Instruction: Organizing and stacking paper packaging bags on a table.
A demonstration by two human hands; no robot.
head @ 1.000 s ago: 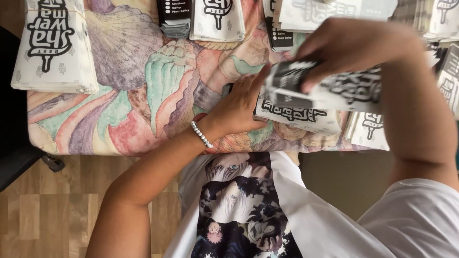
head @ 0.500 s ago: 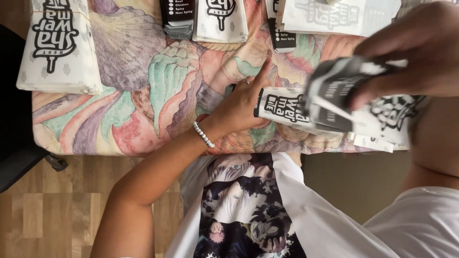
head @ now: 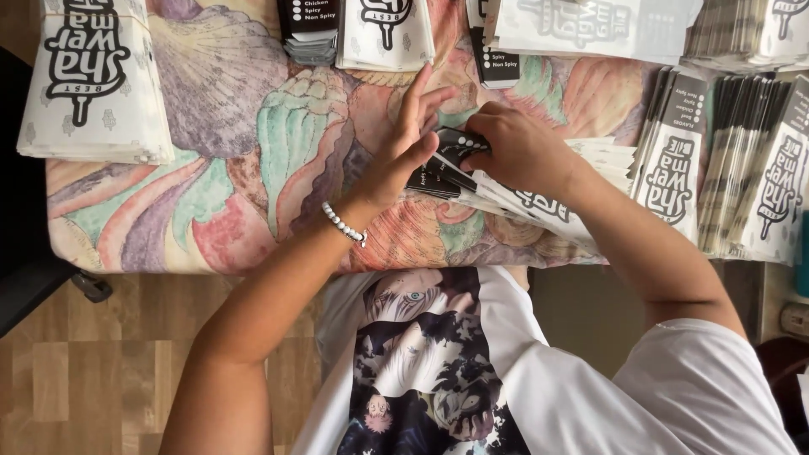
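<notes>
A fanned stack of flat white paper sleeves [head: 539, 206] with black printed ends lies on the shell-patterned tablecloth [head: 219, 168], close to the near edge. My left hand [head: 404, 143], with a bead bracelet at the wrist, has its fingers straight and apart, and its thumb side rests against the sleeves' black ends. My right hand [head: 516, 152] is curled over the top of the same fan, gripping the upper sleeves. The two hands touch over the stack.
More stacks of the same sleeves stand around: a big one at the far left [head: 93, 84], small ones at the top middle [head: 383, 34], a wide one at the top right [head: 590, 29], upright rows at the right [head: 733, 160]. Wooden floor [head: 84, 371] lies below the table edge.
My right hand, which held a bunch of sleeves up in the air at the right, has brought them down to the stack beside my left hand. My left hand moved little.
</notes>
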